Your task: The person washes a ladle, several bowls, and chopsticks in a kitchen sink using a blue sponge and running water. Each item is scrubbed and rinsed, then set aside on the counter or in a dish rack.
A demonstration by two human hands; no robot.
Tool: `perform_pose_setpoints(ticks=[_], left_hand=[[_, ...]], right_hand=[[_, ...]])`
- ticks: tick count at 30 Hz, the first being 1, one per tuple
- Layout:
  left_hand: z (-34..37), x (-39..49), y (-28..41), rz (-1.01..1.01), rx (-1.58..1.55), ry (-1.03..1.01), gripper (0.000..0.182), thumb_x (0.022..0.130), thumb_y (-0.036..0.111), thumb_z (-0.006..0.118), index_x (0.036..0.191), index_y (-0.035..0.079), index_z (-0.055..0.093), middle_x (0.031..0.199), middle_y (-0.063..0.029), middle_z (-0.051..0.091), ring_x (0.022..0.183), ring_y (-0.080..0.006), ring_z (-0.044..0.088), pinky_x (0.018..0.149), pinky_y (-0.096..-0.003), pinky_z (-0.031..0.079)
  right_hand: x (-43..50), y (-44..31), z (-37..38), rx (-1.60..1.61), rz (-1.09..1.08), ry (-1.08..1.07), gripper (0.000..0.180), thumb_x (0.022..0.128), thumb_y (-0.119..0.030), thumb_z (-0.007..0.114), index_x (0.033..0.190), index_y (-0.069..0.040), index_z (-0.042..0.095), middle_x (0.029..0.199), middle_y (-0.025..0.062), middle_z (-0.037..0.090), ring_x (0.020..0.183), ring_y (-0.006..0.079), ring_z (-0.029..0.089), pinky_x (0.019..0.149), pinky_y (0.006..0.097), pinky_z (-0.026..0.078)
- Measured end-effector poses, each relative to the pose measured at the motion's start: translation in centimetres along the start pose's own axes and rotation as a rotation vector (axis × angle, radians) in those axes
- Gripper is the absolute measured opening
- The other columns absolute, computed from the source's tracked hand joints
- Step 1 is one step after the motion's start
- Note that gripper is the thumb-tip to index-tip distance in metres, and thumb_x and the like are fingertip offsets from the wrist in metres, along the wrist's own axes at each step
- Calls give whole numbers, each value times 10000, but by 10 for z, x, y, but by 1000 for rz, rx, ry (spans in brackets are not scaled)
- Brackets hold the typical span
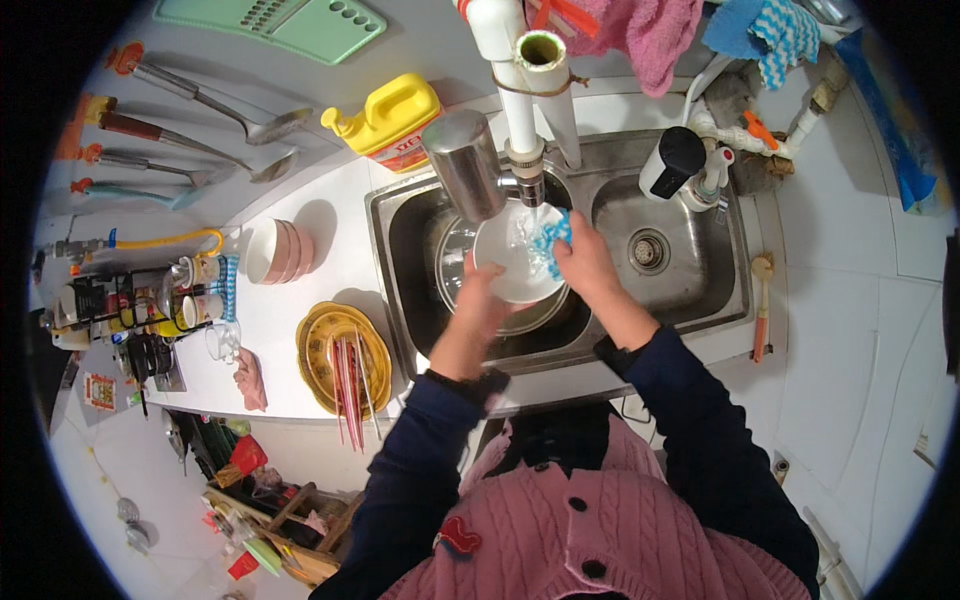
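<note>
A white bowl [510,262] is tilted under the running faucet [531,187], and my left hand [480,292] grips its lower left rim. In my right hand [587,259] is a blue-and-white cloth [553,240], pressed to the bowl's right inner side. Water falls into the bowl. Beneath it, a larger clear round basin [450,262] sits in the left sink bowl [412,300], partly hidden by my hands.
Left of the sink stand stacked pink bowls [289,251] and a yellow basket [315,382] holding chopsticks [349,382]. A yellow jug [401,124] and metal cylinder [465,161] are behind. A brush [761,307] lies right of the right sink bowl [690,277].
</note>
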State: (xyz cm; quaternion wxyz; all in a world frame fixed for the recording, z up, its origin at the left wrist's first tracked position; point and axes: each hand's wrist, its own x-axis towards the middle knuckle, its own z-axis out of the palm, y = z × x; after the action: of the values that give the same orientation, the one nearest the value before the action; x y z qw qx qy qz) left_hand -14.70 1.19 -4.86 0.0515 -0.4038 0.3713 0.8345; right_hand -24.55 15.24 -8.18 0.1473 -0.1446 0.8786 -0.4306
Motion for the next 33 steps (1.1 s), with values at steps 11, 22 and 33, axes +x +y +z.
perform_pose_setpoints(ticks=[11, 22, 33], left_hand=[[21, 4, -23, 51, -142, -23, 551, 849, 7, 440, 1362, 158, 305, 1257, -154, 474, 1072, -335, 562, 756, -500, 550], [23, 31, -14, 462, 589, 77, 691, 785, -93, 404, 1425, 122, 257, 1292, -190, 454, 1117, -378, 537, 819, -474, 543], [38, 27, 29, 984, 1689, 229, 512, 747, -12, 571, 1243, 27, 449, 1140, -248, 511, 889, -434, 570, 733, -493, 493]], right_hand=[[-26, -7, 11, 138, 225, 112, 286, 822, -150, 558, 984, 62, 457, 876, 312, 604, 845, 491, 579, 739, 528, 458], [-35, 26, 32, 916, 664, -145, 271, 937, -141, 526, 1190, -46, 502, 1075, 57, 612, 852, 210, 676, 714, 341, 558], [-36, 26, -3, 945, 589, -191, 278, 923, -68, 513, 1183, 9, 453, 1046, 110, 608, 778, 229, 694, 603, 284, 532]])
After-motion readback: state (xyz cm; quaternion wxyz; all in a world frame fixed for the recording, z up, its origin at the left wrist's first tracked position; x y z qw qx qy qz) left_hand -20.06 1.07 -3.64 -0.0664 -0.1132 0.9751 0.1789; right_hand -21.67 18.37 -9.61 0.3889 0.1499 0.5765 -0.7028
